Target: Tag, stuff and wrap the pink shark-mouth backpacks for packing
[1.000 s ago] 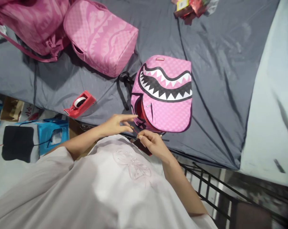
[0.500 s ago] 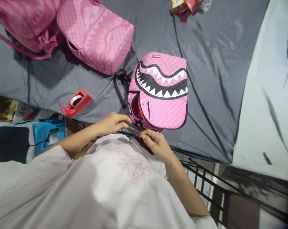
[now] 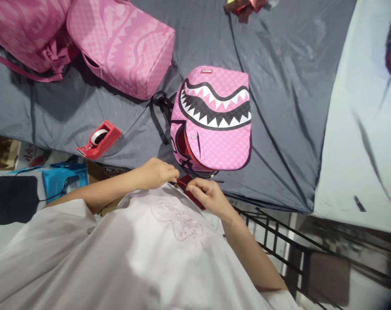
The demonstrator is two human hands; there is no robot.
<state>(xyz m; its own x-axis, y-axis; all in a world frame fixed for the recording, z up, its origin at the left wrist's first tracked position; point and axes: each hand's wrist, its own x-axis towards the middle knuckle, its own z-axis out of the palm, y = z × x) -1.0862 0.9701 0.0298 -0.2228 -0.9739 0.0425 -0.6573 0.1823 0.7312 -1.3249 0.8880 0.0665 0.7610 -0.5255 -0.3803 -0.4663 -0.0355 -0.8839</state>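
**Both hands at table edge, thin red strand between them, pink backpack just beyond**

Right hand (image 3: 208,196): thumb and forefinger pinched together on one end of a thin red strand (image 3: 182,184). Strand is hard to make out; a dark red flat piece (image 3: 198,202) sits right behind it and partly behind the hand.

Left hand (image 3: 159,173): fingers curled in and pressed together, tips at the strand's other end. Can't tell from here whether they have hold of it. Hands near each other, not touching, in front of the person's pale top (image 3: 143,254).

Strand location: in the gap between the hands, on the person's side of the shark-mouth backpack (image 3: 224,148). That bag lies front up on grey cloth (image 3: 282,137), gap along its lower-left side, red lining (image 3: 181,142) showing. Black strap (image 3: 159,118) sticks out on its left.

Rest of the table: red tape dispenser (image 3: 100,140) near the front edge, left of the bag. Upper left, a paler pink backpack (image 3: 120,51) on its side, next to another pink bag (image 3: 30,34) cut off by the view. Crumpled red packaging (image 3: 245,8) at the far side.

Floor, left: blue stool (image 3: 59,181), dark pad (image 3: 16,198) beside it. Right: black metal rack (image 3: 269,232).
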